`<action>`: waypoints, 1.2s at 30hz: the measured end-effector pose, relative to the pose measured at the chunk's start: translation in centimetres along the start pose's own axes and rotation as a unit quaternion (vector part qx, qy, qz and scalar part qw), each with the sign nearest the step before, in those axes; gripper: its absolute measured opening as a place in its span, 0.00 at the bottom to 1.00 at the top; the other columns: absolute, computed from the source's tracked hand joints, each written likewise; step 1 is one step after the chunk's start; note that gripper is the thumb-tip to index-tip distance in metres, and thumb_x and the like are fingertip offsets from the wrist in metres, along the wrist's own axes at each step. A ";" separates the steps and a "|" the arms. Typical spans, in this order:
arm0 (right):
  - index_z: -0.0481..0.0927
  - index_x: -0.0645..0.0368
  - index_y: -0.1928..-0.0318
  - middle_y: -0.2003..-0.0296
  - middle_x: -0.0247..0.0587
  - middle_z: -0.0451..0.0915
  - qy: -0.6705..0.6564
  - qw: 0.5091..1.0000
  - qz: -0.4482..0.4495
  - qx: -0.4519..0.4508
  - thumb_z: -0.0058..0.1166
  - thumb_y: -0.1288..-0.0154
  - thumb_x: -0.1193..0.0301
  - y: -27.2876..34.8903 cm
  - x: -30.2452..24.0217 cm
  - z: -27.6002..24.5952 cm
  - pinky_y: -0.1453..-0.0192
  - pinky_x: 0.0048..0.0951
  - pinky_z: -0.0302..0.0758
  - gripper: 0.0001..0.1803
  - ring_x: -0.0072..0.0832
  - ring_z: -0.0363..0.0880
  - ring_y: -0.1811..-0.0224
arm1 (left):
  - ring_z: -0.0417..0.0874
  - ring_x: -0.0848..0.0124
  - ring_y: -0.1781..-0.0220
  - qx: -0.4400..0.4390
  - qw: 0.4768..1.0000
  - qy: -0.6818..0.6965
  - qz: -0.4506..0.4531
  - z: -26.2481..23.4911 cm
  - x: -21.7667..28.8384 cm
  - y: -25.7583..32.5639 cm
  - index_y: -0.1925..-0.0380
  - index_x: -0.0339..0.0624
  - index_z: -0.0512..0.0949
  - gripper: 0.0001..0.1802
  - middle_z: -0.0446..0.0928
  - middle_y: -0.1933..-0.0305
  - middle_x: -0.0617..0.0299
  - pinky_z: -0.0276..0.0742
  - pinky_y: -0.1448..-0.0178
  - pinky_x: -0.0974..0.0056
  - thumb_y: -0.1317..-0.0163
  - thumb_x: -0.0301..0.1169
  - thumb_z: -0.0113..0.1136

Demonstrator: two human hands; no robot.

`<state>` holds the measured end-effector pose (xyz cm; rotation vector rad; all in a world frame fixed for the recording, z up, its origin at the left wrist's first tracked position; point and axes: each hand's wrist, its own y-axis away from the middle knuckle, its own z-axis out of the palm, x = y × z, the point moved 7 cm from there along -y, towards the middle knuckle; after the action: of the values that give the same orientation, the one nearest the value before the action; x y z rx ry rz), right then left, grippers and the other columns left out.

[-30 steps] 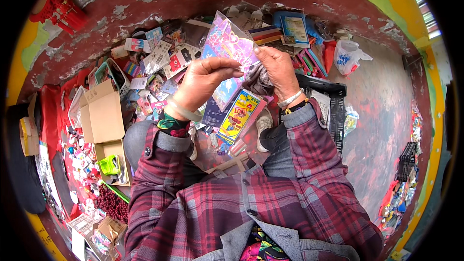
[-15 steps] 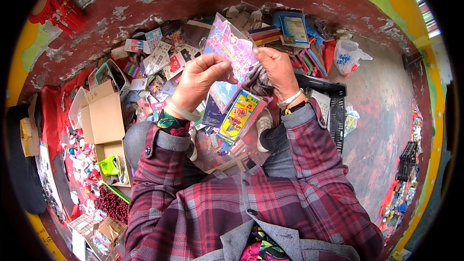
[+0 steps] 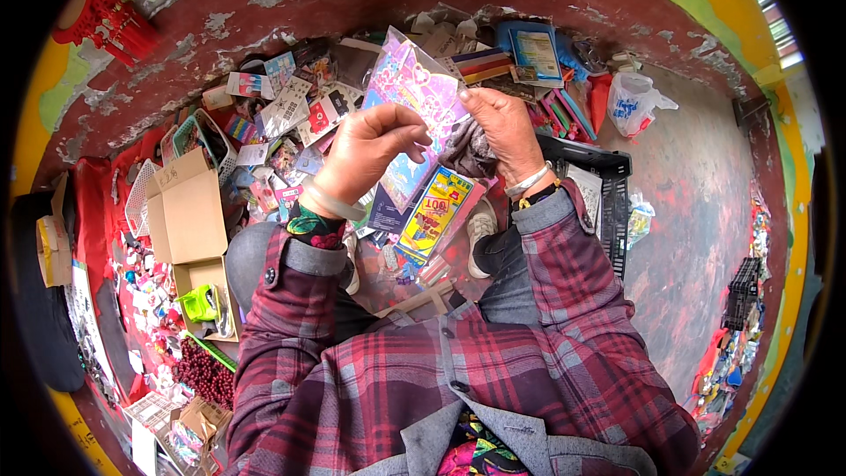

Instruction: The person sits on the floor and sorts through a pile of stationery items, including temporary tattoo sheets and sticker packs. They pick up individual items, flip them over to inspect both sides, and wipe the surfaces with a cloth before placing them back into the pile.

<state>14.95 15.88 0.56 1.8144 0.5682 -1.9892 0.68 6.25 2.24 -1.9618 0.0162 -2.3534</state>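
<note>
So the pink glittery packet [image 3: 412, 88] has come up a bit higher than a second ago, tilted up in front of the person now instead of lying flatter over the stack. The left hand [image 3: 370, 145] has slid its pinch down along the packet's lower left edge, thumb and fingertips closed on it. The right hand [image 3: 498, 128] hasn't really budged: thumb on the packet's right edge, rest of the fingers curled around a dark bundle [image 3: 467, 152], cloth or plastic, can't tell which.

Below the hands a yellow packet [image 3: 434, 211] and a bluish one [image 3: 397, 189] hang in the same sheaf, over the lap. Looks to me like they're peeling the pink one off the rest to check or sort it.

Floor's a mess of little packets, with an open cardboard box [image 3: 185, 211] toward its left edge and a black crate [image 3: 608, 185] just right of the hands.
</note>
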 end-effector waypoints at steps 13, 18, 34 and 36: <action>0.81 0.67 0.66 0.75 0.23 0.75 0.018 1.000 -0.021 0.003 0.54 0.35 0.65 0.0 -0.3 0.1 0.71 0.16 0.63 0.14 0.09 0.65 0.73 | 0.62 0.83 0.86 0.066 0.992 0.103 -0.011 -0.4 0.1 0.0 0.68 0.38 0.71 0.09 0.65 0.82 0.70 0.80 0.68 0.67 0.32 0.32 0.50; 0.81 0.67 0.66 0.75 0.23 0.75 0.032 0.999 -0.016 0.000 0.54 0.35 0.66 -0.1 -0.2 0.0 0.70 0.16 0.63 0.14 0.09 0.65 0.73 | 0.56 0.83 0.87 0.076 0.992 0.102 0.023 -0.2 0.5 0.1 0.70 0.43 0.66 0.12 0.59 0.85 0.71 0.78 0.72 0.68 0.29 0.36 0.43; 0.81 0.68 0.66 0.75 0.24 0.75 0.016 1.000 -0.017 -0.002 0.54 0.35 0.66 -0.1 0.0 0.0 0.69 0.17 0.64 0.14 0.10 0.66 0.72 | 0.67 0.81 0.85 0.056 0.996 -0.041 -0.059 -1.5 0.3 0.1 0.73 0.37 0.77 0.13 0.71 0.85 0.67 0.71 0.74 0.74 0.35 0.36 0.55; 0.81 0.68 0.66 0.75 0.23 0.75 0.016 1.000 -0.018 -0.005 0.54 0.35 0.66 -0.1 -0.1 0.1 0.69 0.17 0.64 0.15 0.10 0.66 0.72 | 0.71 0.80 0.80 0.020 0.996 -0.067 -0.059 -1.2 0.6 0.2 0.66 0.35 0.79 0.10 0.75 0.80 0.64 0.72 0.70 0.75 0.36 0.32 0.56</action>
<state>14.87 15.92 0.65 1.8460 0.6242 -1.9787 -0.64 6.00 2.60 -2.1529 -0.1586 -2.2634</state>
